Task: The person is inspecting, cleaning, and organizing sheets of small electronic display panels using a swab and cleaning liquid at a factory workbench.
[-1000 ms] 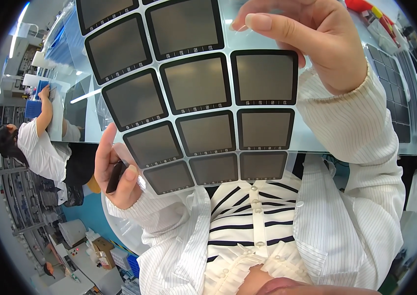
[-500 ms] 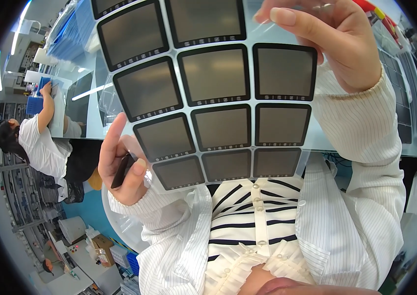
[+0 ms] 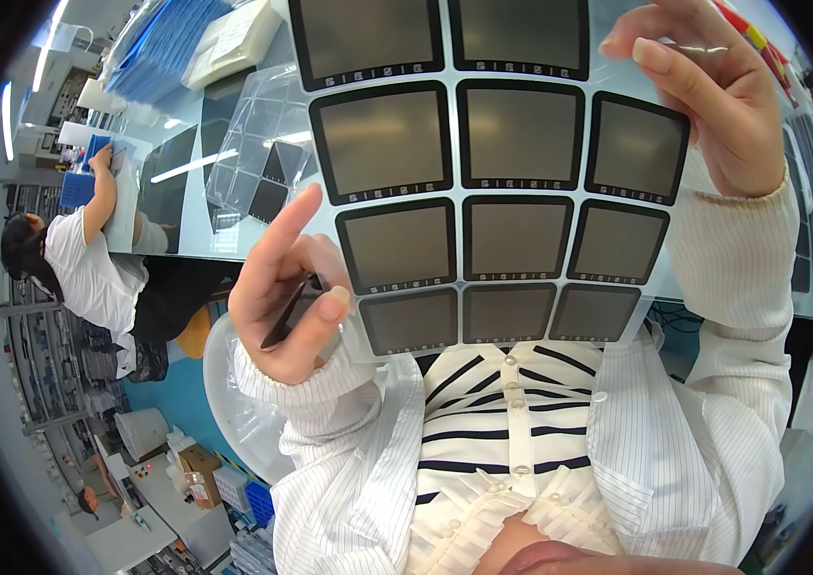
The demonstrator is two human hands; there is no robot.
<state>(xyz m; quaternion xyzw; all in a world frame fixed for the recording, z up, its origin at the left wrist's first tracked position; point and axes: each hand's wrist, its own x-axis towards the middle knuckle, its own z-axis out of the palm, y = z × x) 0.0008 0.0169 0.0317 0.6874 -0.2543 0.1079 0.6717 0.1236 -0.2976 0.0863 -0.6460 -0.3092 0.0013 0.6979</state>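
Observation:
Held up in front of me is a clear tray-like sheet (image 3: 455, 144) bearing rows of dark rectangular panels (image 3: 519, 134) with black borders and small pale markings along one edge. My left hand (image 3: 291, 297) is closed at its left edge, forefinger extended. A slim black pointed tool (image 3: 291, 314), perhaps tweezers, lies inside the same hand. At the upper right, my right hand (image 3: 713, 96) has its thumb and forefinger curled close together beside the sheet's clear corner. What these fingers hold, if anything, I cannot make out. The sheet's far end runs out of the picture.
Beyond my left hand, a clear compartment tray (image 3: 258, 158) holding a few dark panels lies on the glossy table (image 3: 159, 182). Farther back are blue sheets (image 3: 152, 48) and a pale stack (image 3: 232, 43). A co-worker (image 3: 80, 259) sits at the left.
Both hands and the panel sheet have shifted to the right in the picture. More of the table's clear compartment tray and the pale stack now shows on the left.

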